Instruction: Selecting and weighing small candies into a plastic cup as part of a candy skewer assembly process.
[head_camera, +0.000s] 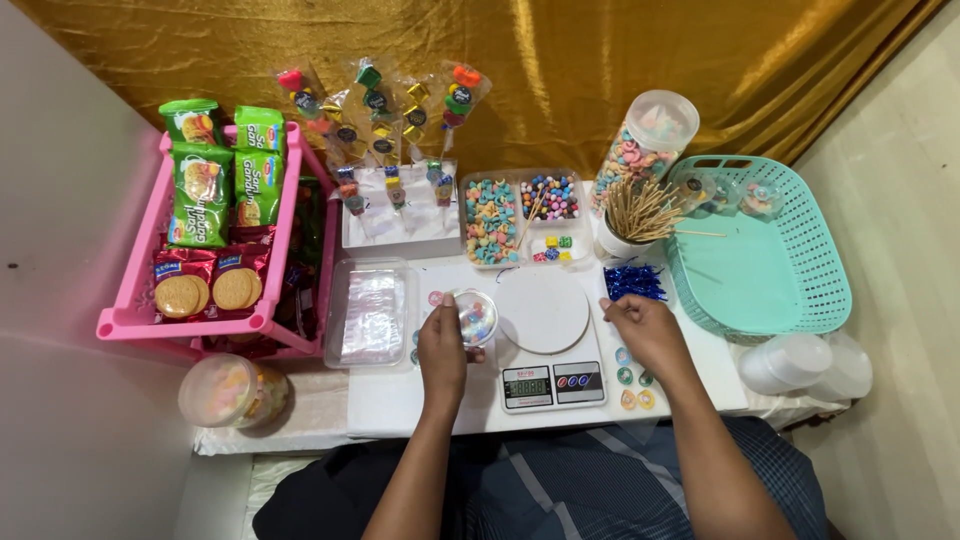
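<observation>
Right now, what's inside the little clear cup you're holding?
The small clear cup in the left hand holds little sweets in pink, blue and yellow. The fingers cover its left side, so what lies there cannot be seen.

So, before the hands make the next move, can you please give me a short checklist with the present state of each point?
1. Left hand holds small clear round cup of coloured candy: ok.
2. White round platform of the digital kitchen scale bare: ok.
3. Scale display at zero: cannot tell.
4. Right hand by the pile of shiny blue twist ties; tie gripped: cannot tell.
5. Cup upright: cannot tell.
</observation>
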